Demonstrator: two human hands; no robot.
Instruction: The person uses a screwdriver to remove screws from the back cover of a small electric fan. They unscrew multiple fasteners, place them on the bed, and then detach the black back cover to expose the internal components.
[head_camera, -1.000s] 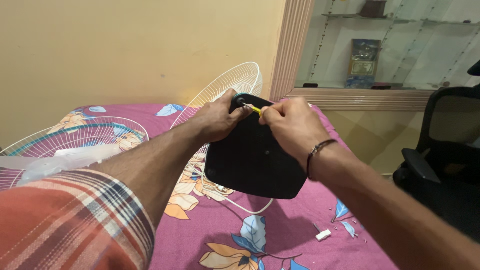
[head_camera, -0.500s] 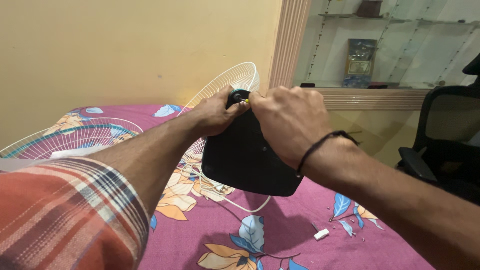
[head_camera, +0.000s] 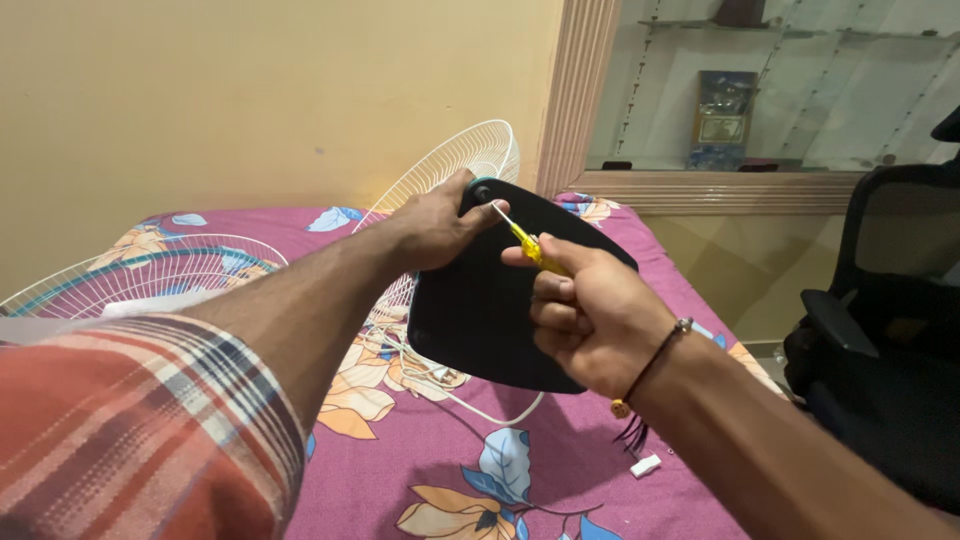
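Floral bedsheet (head_camera: 560, 470), black chair (head_camera: 890, 330).

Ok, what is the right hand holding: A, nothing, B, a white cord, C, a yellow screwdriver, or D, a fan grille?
C: the right hand grips a yellow screwdriver, its tip at the top of the black base that the left hand steadies.

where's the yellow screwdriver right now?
Head view, centre: the yellow screwdriver is gripped in the right hand, its tip at the top of the black fan base beside the left hand.
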